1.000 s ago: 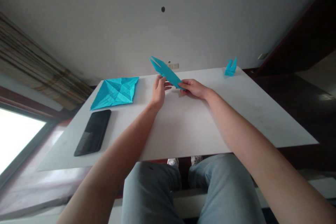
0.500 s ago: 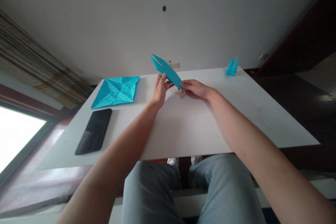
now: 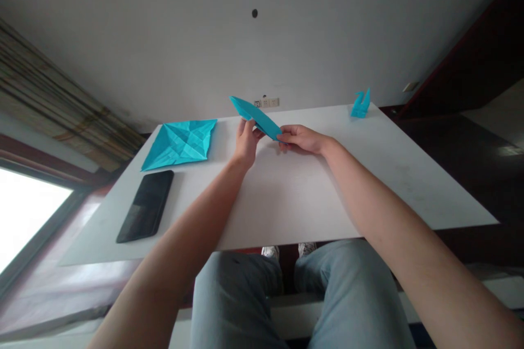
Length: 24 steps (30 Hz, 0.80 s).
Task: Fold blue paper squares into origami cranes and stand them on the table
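Long folded turquoise paper (image 3: 256, 117) pinched by right-hand grip (image 3: 295, 138), steadied by partly open left-hand grip (image 3: 246, 144), white surface (image 3: 311, 191) beneath, paper's end hidden within right-hand grip

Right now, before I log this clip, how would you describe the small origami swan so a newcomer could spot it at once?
Start at the white table and follow its far edge towards the right-hand corner. A small turquoise origami swan stands there with its narrow neck raised. Unlike the flat creased square sheet on the left and the long folded piece between the left hand and right hand, it stands upright, untouched.
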Motion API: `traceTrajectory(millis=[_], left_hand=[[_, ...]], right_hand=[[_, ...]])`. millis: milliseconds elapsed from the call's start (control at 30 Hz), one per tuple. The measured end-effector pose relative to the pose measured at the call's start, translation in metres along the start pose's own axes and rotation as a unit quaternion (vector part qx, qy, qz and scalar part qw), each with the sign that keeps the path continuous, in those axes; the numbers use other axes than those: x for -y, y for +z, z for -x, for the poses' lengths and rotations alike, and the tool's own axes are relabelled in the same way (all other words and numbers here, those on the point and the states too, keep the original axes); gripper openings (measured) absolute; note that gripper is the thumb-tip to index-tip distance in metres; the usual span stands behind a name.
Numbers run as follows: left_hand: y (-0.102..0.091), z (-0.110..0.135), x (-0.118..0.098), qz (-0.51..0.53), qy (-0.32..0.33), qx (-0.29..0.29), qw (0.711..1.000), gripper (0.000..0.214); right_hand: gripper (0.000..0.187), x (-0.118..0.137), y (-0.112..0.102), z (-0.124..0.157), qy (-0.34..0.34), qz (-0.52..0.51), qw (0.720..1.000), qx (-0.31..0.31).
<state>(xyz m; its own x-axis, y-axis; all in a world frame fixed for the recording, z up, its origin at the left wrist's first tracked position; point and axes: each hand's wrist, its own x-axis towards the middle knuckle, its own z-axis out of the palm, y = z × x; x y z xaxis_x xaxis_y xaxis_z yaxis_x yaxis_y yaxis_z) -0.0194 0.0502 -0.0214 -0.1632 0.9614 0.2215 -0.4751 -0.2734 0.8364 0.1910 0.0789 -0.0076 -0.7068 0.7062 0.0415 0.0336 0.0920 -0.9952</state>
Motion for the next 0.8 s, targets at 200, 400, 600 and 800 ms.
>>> traceTrajectory(millis=[200,400,600,800], left_hand=[[-0.006,-0.007,0.001,-0.012,0.014,-0.063,0.998,0.031],[-0.011,-0.013,-0.003,-0.083,0.028,-0.142,0.986,0.03],[-0.002,0.001,0.004,-0.16,0.04,-0.022,0.986,0.047],[0.003,0.009,0.007,-0.188,0.043,0.06,0.979,0.046]], right_hand=[[0.06,0.001,-0.001,0.0,-0.008,0.002,1.0,0.001],[0.065,-0.001,-0.002,-0.001,-0.013,-0.009,0.999,-0.033],[0.079,0.002,0.002,-0.001,-0.03,0.018,0.996,-0.085],[0.073,0.004,0.002,-0.001,-0.026,0.03,0.997,-0.068]])
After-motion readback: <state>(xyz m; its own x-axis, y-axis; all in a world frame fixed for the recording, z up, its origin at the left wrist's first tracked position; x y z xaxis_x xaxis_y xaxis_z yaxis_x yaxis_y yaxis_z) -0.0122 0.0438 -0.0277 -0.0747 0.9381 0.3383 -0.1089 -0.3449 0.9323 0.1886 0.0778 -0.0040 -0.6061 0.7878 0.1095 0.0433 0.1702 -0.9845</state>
